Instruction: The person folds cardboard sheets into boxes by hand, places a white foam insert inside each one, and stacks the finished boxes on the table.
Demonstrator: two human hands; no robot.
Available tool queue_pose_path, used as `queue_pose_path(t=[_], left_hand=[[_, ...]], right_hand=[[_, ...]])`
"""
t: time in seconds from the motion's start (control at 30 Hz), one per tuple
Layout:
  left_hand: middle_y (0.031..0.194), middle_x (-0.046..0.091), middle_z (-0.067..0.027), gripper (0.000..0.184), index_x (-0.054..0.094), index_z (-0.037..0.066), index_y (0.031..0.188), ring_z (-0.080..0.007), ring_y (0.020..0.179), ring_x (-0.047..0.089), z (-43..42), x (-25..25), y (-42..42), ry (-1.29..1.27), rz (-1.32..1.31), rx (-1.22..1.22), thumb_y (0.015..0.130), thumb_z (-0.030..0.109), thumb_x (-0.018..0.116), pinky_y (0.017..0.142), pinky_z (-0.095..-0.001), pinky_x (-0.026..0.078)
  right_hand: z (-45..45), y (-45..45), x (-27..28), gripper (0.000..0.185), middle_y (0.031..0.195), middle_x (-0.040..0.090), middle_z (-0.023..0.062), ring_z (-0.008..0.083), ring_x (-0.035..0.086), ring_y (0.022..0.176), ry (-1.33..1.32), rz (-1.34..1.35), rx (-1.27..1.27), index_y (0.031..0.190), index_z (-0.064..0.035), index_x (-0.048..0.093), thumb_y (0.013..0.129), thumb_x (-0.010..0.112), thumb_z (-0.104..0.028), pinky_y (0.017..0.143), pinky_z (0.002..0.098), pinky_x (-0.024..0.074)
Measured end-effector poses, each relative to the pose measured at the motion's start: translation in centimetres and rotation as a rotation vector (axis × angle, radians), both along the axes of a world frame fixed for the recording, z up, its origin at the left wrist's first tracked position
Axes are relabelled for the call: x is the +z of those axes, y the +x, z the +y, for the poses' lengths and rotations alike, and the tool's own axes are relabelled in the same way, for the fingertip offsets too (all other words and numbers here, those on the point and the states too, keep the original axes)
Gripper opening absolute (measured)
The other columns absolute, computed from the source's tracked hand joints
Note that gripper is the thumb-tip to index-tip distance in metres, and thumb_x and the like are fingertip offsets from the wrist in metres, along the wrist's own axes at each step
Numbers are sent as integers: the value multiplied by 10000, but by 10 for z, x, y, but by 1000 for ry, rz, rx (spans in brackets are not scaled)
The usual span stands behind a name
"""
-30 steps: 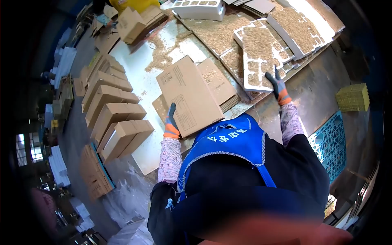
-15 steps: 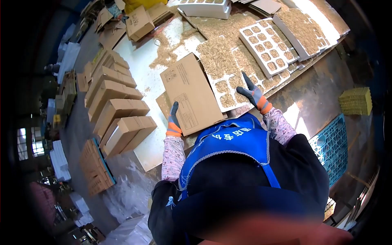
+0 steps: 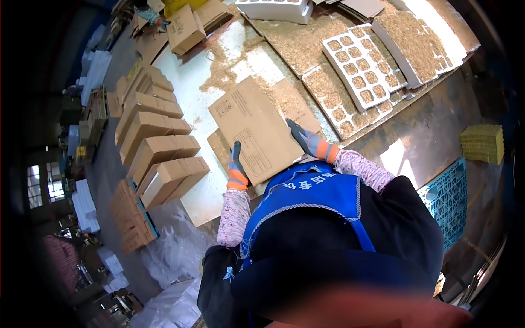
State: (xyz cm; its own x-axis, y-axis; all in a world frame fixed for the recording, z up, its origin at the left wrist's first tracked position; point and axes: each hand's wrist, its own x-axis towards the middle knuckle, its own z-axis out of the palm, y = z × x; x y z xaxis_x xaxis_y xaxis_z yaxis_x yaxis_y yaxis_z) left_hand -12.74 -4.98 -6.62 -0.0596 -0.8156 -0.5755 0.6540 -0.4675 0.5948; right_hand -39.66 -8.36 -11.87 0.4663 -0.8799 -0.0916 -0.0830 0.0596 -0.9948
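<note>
Cardboard box at near edge of table.
Held at opposite sides by left hand and right hand, apparently for steadiness; placed close to blue apron, probably for easy reach.

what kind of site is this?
Probably a packing area in a factory or workshop: a row of cardboard boxes, white multi-cell trays filled with loose brown material, and a flat cardboard carton between the wearer's left hand and right hand.
</note>
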Motion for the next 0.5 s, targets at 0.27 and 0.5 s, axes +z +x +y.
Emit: queue_pose_path(t=[0.27,0.5], left_hand=[[1164,572,-119,500,458,15,1270,-232,995,600,-4,21,-16,2,-309,-75,895,336,538,810,-345,518],[1085,610,-109,463,497,3,1222,-189,938,614,-2,15,-14,75,-413,-86,892,323,550,776,-300,514]], right_hand=[[-77,-4,41,541,1315,431,232,309,440,1211,-138,173,-213,1394,-91,319,950,426,-381,1002,356,345],[-103,45,11,458,1231,542,109,161,544,1079,145,-454,-89,1303,-8,438,957,456,-307,906,279,454]])
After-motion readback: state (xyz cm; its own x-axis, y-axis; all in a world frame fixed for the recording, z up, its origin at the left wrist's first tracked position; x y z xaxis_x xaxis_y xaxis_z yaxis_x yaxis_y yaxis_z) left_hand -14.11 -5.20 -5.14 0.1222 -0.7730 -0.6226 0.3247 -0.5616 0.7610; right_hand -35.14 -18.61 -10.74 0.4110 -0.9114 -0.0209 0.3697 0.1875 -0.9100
